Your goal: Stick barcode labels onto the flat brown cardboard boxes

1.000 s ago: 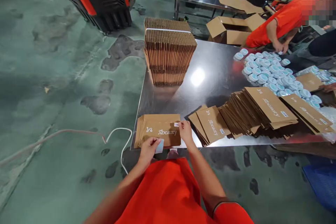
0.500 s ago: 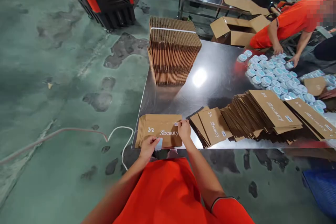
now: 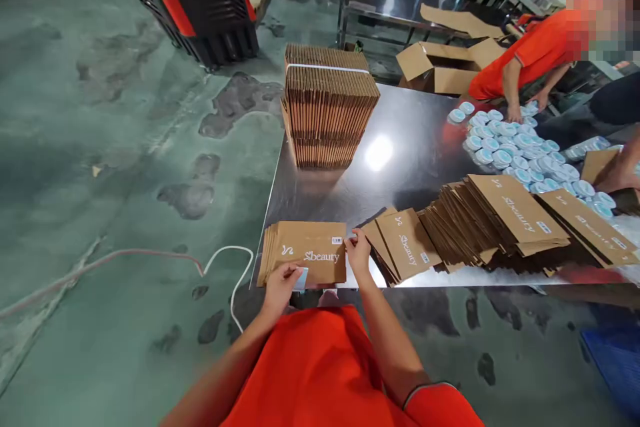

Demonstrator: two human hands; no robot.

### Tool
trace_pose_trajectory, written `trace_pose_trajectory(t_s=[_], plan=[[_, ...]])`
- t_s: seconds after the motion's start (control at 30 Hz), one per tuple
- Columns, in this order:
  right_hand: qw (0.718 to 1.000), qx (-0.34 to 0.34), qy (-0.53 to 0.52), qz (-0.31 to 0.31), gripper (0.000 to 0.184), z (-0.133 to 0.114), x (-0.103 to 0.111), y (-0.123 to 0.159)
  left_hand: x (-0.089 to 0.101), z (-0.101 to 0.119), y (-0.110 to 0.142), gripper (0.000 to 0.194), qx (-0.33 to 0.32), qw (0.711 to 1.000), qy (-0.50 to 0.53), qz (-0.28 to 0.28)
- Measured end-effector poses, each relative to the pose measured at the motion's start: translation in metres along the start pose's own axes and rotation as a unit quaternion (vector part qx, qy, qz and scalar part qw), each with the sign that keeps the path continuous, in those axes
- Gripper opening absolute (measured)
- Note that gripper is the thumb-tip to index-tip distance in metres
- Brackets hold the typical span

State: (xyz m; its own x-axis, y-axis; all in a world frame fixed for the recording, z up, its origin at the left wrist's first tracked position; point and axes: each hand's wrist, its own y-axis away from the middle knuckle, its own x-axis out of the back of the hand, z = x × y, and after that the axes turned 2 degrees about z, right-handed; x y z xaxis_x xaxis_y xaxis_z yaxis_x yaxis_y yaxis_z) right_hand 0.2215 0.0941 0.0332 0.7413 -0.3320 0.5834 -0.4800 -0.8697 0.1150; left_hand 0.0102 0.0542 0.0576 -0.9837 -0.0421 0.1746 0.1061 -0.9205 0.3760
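Observation:
In front of me lies a stack of flattened brown cardboard boxes [image 3: 320, 273], printed "beauty" in white. A small white barcode sticker [image 3: 337, 240] is on the top one's upper right corner. My left hand [image 3: 281, 285] rests at the stack's near edge, its thumb and fingers closed on a small pale blue-white sheet [image 3: 301, 278] that looks like sticker backing. My right hand [image 3: 358, 252] is beside the right edge of the top box, its fingers slightly apart with nothing visible in them.
More flat printed boxes [image 3: 407, 240] fan out to the right along the metal table [image 3: 400, 153]. A strapped bundle of cardboard [image 3: 330, 107] stands behind. Round pale-blue containers [image 3: 523, 140] lie at the far right, where a co-worker's hands [image 3: 515, 112] reach. A hose [image 3: 125, 251] runs over the floor.
My right hand has moved off the sticker to just right of the box's edge, leaving the sticker uncovered. My left hand stays nearly in place with the sheet.

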Motion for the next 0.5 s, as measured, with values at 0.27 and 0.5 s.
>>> trace_pose_trajectory(t_s=[0.27, 0.5], plan=[[0.995, 0.053, 0.072, 0.042, 0.027, -0.015, -0.007, 0.046, 0.015, 0.010, -0.008, 0.032, -0.030, 0.997, -0.050, 0.045], [0.976, 0.010, -0.194, 0.098, 0.048, -0.011, 0.045, 0.031, 0.009, 0.057, 0.025, 0.018, -0.087, 0.995, 0.035, 0.027]])
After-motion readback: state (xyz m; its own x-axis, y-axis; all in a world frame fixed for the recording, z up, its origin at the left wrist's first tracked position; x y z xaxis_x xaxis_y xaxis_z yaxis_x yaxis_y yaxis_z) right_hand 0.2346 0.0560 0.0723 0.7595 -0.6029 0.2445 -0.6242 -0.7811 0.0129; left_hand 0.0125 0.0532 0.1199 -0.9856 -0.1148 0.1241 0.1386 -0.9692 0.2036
